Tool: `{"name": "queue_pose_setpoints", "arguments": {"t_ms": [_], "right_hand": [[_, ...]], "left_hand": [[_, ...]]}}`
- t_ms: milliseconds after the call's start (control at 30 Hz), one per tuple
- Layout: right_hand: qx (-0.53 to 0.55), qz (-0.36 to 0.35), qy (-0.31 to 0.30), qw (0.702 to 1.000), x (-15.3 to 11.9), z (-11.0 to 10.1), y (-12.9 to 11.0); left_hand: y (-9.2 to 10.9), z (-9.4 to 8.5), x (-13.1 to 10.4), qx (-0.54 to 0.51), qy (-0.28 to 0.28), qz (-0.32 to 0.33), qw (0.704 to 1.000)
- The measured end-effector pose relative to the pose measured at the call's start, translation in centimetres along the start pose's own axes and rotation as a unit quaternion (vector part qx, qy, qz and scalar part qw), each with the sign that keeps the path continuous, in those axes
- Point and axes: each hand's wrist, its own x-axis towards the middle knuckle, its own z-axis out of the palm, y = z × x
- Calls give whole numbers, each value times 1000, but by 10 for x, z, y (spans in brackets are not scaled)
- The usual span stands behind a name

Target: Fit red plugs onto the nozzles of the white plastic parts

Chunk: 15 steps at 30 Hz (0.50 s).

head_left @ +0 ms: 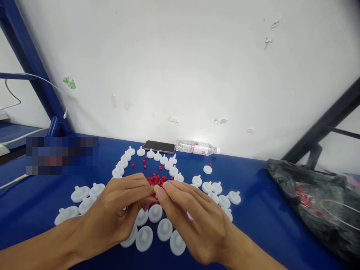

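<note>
My left hand point(120, 204) and my right hand point(197, 217) meet at their fingertips over a pile of small red pieces point(156, 177) on the blue tabletop. The fingers of both are closed in a pinch, and whatever is between them is hidden. White plastic caps with a central spout point(144, 238) lie around the hands. In front of the pile, an arc of the same caps runs along both sides. More white caps point(80, 194) sit beside my left wrist, and another group point(224, 201) lies beyond my right hand.
Against the white wall lie a dark phone point(159, 146) and a clear plastic bottle point(197, 147) on its side. One cap with a red piece on it point(207, 169) stands apart. A black plastic bag point(334, 210) with red pieces is at right. Blue frame posts point(42, 63) rise at left.
</note>
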Motion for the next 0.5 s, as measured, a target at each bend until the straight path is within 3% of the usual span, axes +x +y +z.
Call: {"name": "queue_pose_setpoints", "arguments": {"t_ms": [133,267,400,500], "right_hand": [[-34,7,-13,999,-2,1,9],[-61,41,-33,997,-7,-5,35],[-122,162,25,979,-18,-25,77],[-156,301,49,939,-35,-41,112]], "left_hand": [[-5,-4,4,42,-28,-11,999],[-17,-10,1,96,-35,-45,994],[-36,-14,-2,130,-38,-61,989],[-44,-17,0,140,-37,-57,988]]}}
